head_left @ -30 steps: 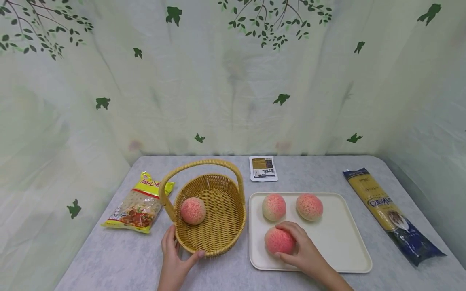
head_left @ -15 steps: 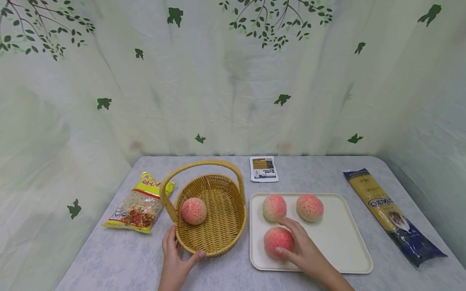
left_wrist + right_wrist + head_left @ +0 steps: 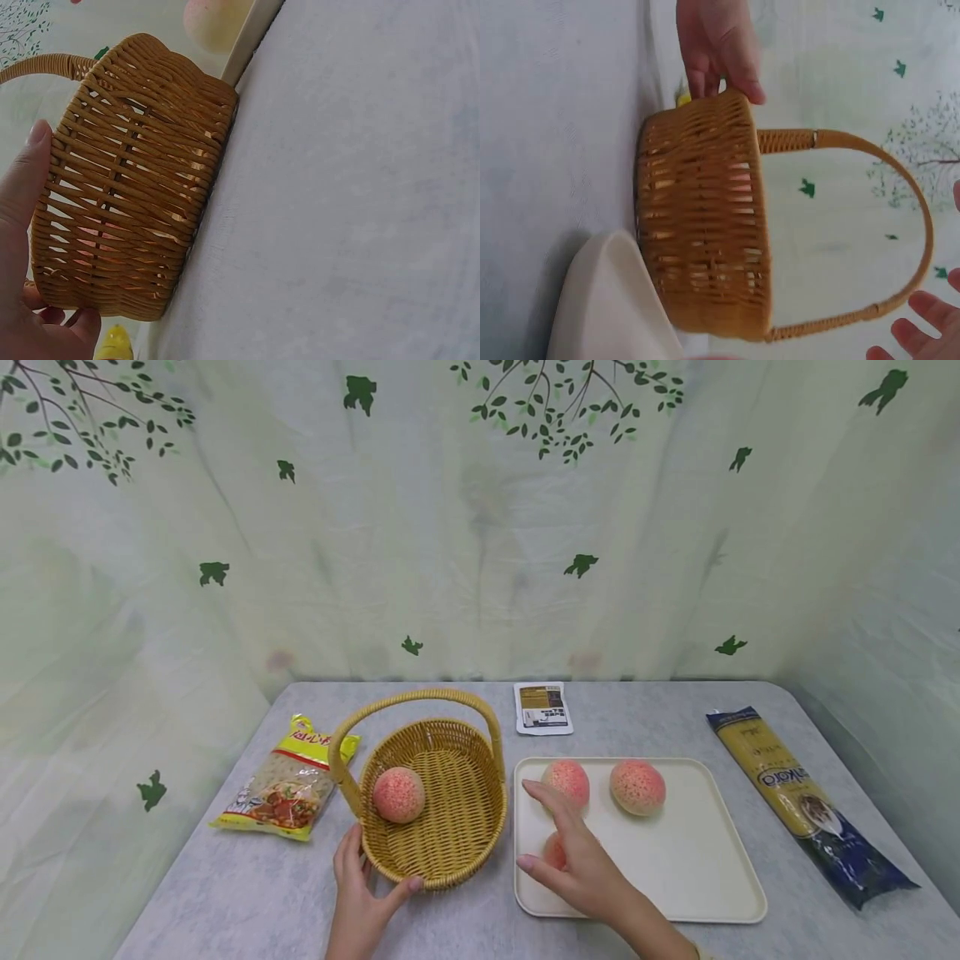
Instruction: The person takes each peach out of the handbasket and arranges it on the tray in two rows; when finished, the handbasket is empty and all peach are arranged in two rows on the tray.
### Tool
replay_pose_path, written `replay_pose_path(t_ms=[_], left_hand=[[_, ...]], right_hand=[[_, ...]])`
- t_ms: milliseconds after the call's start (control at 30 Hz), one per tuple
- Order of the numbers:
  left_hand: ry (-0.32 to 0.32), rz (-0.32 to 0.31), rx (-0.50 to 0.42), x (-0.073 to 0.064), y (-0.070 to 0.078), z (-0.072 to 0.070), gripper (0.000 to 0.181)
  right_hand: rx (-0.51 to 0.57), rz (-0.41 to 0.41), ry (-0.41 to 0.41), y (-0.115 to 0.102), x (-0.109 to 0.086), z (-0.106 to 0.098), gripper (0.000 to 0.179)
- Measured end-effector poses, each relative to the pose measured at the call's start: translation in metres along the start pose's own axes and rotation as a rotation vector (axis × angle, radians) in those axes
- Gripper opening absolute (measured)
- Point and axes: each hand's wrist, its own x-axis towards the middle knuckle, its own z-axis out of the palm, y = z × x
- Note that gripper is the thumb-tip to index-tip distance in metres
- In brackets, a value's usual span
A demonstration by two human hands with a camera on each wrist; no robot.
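My left hand point(image 3: 362, 902) grips the near left side of the wicker basket point(image 3: 457, 810), thumb on the rim and fingers around the outer wall. Inside the basket, at its left, lies one pink, speckled peach point(image 3: 399, 795). My right hand point(image 3: 581, 864) is over the cream tray point(image 3: 690, 868), its fingers and thumb spread apart and holding nothing. It largely hides a peach point(image 3: 555, 852) on the tray's near left part. Behind it are two more peaches, the left one point(image 3: 568, 781) partly covered by a finger and the right one point(image 3: 637, 787) fully visible.
Left of the basket lies a yellow-and-clear food bag point(image 3: 281, 785). A small white-and-brown packet point(image 3: 542, 708) is at the back, behind the tray. Along the right side stretches a long gold-and-blue packet point(image 3: 802, 802). A printed fabric curtain point(image 3: 480, 527) hangs behind the table.
The right hand has let go of the near peach, opened and moved up and left over it. That peach stays on the tray. The left hand and basket have not moved.
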Motion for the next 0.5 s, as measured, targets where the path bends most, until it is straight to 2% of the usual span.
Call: replay_pose_path(t_ms=[100,233,333,500], left_hand=[[-0.003,0.0,-0.003,0.0,-0.001,0.0,0.111],[-0.003,0.016,-0.008,0.0,-0.001,0.0,0.111],[0.003,0.029,-0.01,0.0,-0.002,0.0,0.11],[0.011,0.046,-0.014,-0.001,-0.002,0.001,0.109]], right_hand=[[0.027,-0.03,-0.038,0.001,0.012,0.013,0.074],[0.068,0.008,-0.09,0.002,0.029,0.032,0.073],[0.102,0.07,-0.12,0.003,0.039,0.045,0.074],[0.096,0.098,-0.144,0.009,0.052,0.063,0.076]])
